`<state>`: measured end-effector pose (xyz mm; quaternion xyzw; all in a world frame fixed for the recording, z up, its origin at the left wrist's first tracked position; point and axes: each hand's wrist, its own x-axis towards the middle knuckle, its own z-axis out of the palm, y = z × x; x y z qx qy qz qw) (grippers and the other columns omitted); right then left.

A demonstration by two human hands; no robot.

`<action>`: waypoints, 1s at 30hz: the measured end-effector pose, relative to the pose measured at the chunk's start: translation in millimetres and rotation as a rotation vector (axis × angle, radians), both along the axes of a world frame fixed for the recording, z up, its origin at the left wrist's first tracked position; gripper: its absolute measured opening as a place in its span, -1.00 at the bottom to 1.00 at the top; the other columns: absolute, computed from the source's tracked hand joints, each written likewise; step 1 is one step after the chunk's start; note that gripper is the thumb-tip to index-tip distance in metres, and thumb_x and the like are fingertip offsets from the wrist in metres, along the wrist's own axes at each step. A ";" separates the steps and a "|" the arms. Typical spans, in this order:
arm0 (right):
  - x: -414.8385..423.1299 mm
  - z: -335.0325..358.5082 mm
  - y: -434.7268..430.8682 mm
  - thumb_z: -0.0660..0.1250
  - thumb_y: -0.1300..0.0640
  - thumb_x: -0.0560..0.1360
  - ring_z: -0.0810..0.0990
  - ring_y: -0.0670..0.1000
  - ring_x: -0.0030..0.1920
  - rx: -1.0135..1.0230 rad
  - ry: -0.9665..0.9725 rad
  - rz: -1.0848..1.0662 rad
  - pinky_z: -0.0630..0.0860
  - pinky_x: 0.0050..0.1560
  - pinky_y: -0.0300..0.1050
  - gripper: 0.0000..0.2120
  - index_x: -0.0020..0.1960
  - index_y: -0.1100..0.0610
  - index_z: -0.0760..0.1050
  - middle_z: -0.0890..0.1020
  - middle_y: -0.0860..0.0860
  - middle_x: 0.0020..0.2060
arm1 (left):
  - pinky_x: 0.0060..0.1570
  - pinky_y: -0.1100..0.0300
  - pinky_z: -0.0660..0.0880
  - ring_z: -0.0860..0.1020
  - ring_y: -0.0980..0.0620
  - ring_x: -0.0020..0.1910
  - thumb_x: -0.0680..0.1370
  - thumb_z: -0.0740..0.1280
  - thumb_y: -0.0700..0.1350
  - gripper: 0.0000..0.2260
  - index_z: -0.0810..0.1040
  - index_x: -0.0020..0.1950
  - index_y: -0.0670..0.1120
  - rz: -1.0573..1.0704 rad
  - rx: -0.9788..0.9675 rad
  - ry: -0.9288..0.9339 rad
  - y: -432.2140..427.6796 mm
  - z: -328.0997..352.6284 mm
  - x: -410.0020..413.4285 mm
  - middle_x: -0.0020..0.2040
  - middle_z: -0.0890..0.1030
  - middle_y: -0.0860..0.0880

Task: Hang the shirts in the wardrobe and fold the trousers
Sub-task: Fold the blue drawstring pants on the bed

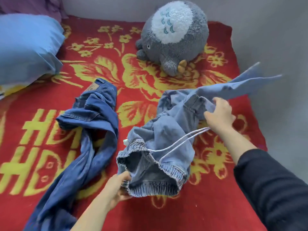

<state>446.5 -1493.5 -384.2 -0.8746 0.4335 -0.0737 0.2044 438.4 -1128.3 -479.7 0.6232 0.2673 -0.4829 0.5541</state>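
We're looking forward and down from head height, close over the red blanket, facing the grey wall beyond.

I see soft, even light, with only faint shadows on the bed. One raised leg of the pale trousers smears with motion blur. The wide-angle edges bend.

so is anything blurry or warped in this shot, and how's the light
Head view: the light blue trousers show motion blur on the raised leg at right, and the blue pillow looks soft. Head view: wide-angle distortion bows the far and right edges of the blanket. Head view: light is flat and even, with no glare.
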 end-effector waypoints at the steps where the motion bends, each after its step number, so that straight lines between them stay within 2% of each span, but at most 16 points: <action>1: -20.4 -29.2 16.5 0.31 0.14 0.42 0.29 0.19 0.36 0.078 0.094 -0.015 0.27 0.26 0.15 -0.51 0.34 0.08 0.38 0.37 0.10 0.35 | -0.19 0.07 0.55 0.55 -0.13 -0.17 0.42 0.33 -0.13 -0.63 0.45 0.22 -0.13 -0.130 0.152 0.020 6.5 -13.6 -12.3 -0.09 0.57 -0.15; 3: -65.4 -83.5 53.9 0.32 0.11 0.43 0.28 0.18 0.34 0.233 0.265 -0.016 0.26 0.27 0.14 -0.57 0.28 0.08 0.40 0.36 0.10 0.33 | -0.02 0.00 0.53 0.58 -0.19 0.03 0.44 0.43 -0.08 -0.37 0.23 0.44 -0.07 -0.267 0.390 -0.056 16.6 -39.7 -29.7 0.07 0.59 -0.19; 4: -87.3 -105.9 72.4 0.33 0.10 0.43 0.28 0.17 0.35 0.321 0.324 -0.004 0.26 0.27 0.12 -0.55 0.30 0.08 0.38 0.34 0.10 0.33 | 0.12 -0.03 0.48 0.55 -0.21 0.15 0.43 0.46 -0.08 -0.29 0.17 0.49 -0.08 -0.290 0.451 -0.143 19.6 -51.5 -33.3 0.18 0.56 -0.25; 6: -123.1 -139.1 107.7 0.36 0.07 0.41 0.23 0.12 0.39 0.482 0.391 0.034 0.27 0.31 0.10 -0.41 0.40 0.06 0.28 0.26 0.07 0.38 | 0.23 0.03 0.39 0.49 -0.16 0.26 0.41 0.50 -0.11 -0.24 0.17 0.50 -0.12 -0.312 0.460 -0.312 18.2 -65.7 -31.7 0.29 0.49 -0.28; 8: -146.5 -157.6 135.5 0.41 -0.03 0.36 0.13 0.07 0.44 0.567 0.434 0.073 0.23 0.33 0.14 -0.20 0.49 -0.01 0.12 0.15 0.02 0.42 | 0.19 0.07 0.41 0.52 -0.11 0.19 0.38 0.51 -0.16 -0.30 0.26 0.44 -0.10 -0.345 0.388 -0.452 13.3 -73.5 -23.5 0.24 0.54 -0.20; 11: -159.1 -172.4 157.4 0.40 -0.32 0.29 0.01 0.08 0.49 0.499 0.526 0.151 0.19 0.35 0.19 0.05 0.55 -0.09 -0.14 -0.04 -0.05 0.47 | 0.20 -0.02 0.43 0.49 -0.15 0.21 0.38 0.49 -0.14 -0.33 0.29 0.42 -0.07 -0.392 0.435 -0.623 1.5 -83.7 -6.3 0.20 0.55 -0.13; 13: -156.2 -179.8 162.6 0.33 -0.40 0.31 0.00 0.13 0.49 0.360 0.605 0.187 0.22 0.33 0.21 0.06 0.54 -0.07 -0.22 -0.09 -0.01 0.49 | 0.13 0.03 0.43 0.49 -0.20 0.20 0.42 0.42 -0.14 -0.32 0.21 0.47 0.02 -0.421 0.528 -0.712 -7.5 -86.7 4.8 0.21 0.53 -0.15; 15: -145.8 -185.1 165.4 0.30 -0.32 0.41 0.12 0.18 0.45 0.224 0.676 0.208 0.31 0.27 0.19 -0.04 0.54 0.02 -0.17 0.01 0.09 0.48 | 0.01 0.05 0.42 0.54 -0.24 0.12 0.44 0.31 -0.21 -0.37 0.21 0.46 0.14 -0.503 0.521 -0.800 -14.4 -88.6 12.8 0.14 0.58 -0.16; 17: -132.5 -185.1 161.9 0.27 -0.11 0.51 0.33 0.18 0.34 0.107 0.732 0.259 0.40 0.18 0.12 -0.31 0.49 0.11 0.02 0.26 0.12 0.39 | -0.05 0.06 0.43 0.56 -0.25 0.05 0.43 0.22 -0.28 -0.36 0.26 0.41 0.23 -0.616 0.510 -0.861 -14.5 -87.6 18.2 0.07 0.63 -0.16; 19: -125.4 -180.9 147.0 0.21 0.14 0.52 0.51 0.17 0.19 0.014 0.669 0.279 0.44 0.09 0.03 -0.58 0.35 0.13 0.21 0.48 0.10 0.23 | -0.01 0.00 0.46 0.55 -0.25 0.02 0.39 0.19 -0.33 -0.32 0.28 0.40 0.24 -0.714 0.559 -0.894 -7.1 -84.9 25.4 0.03 0.60 -0.16; 20: -126.6 -176.3 135.8 0.19 0.22 0.49 0.55 0.18 0.13 0.007 0.632 0.254 0.44 0.02 0.01 -0.58 0.34 0.11 0.24 0.53 0.11 0.17 | 0.00 -0.02 0.47 0.53 -0.24 -0.01 0.37 0.18 -0.34 -0.30 0.29 0.42 0.23 -0.746 0.586 -0.906 -1.1 -81.8 27.6 -0.01 0.55 -0.15; 22: -140.8 -161.7 108.0 0.16 0.28 0.46 0.58 0.22 0.05 0.044 0.528 0.172 0.41 -0.12 -0.01 -0.41 0.45 -0.01 0.17 0.53 0.13 0.12 | -0.06 -0.02 0.46 0.51 -0.21 -0.09 0.36 0.20 -0.35 -0.29 0.32 0.43 0.19 -0.824 0.608 -0.953 12.7 -73.0 25.5 -0.09 0.43 -0.07; 24: -168.3 -139.6 87.7 0.19 0.33 0.43 0.58 0.24 -0.04 -0.062 0.441 0.191 0.40 -0.22 0.00 -0.26 0.51 -0.14 0.13 0.50 0.15 0.13 | -0.14 0.01 0.48 0.50 -0.14 -0.15 0.37 0.26 -0.32 -0.32 0.35 0.41 0.20 -0.952 0.585 -1.027 22.6 -63.1 13.2 -0.08 0.34 0.00; 27: -226.3 -117.2 77.5 0.26 0.46 0.27 0.56 0.26 -0.22 -0.440 0.367 0.431 0.43 -0.36 0.00 -0.25 0.38 -0.05 0.46 0.55 0.28 0.16 | -0.17 0.01 0.53 0.51 -0.07 -0.06 0.36 0.33 -0.30 -0.35 0.41 0.38 0.19 -1.068 0.462 -1.126 24.8 -52.0 -24.9 0.08 0.33 0.04; 29: -274.6 -113.0 80.9 0.27 0.41 0.32 0.55 0.23 -0.08 -0.370 0.534 0.478 0.53 -0.22 0.03 -0.28 0.39 -0.10 0.44 0.49 0.19 0.28 | -0.17 0.02 0.55 0.49 -0.05 0.03 0.35 0.33 -0.32 -0.37 0.45 0.35 0.16 -1.092 0.408 -1.153 21.0 -48.6 -60.9 0.19 0.34 0.01; 30: -299.2 -113.5 85.3 0.27 0.35 0.38 0.52 0.17 0.05 -0.239 0.651 0.443 0.54 -0.07 0.02 -0.29 0.43 -0.17 0.36 0.41 0.11 0.34 | -0.20 0.04 0.54 0.49 -0.05 0.04 0.35 0.32 -0.33 -0.40 0.48 0.31 0.14 -1.111 0.401 -1.156 19.7 -47.9 -81.1 0.20 0.34 0.00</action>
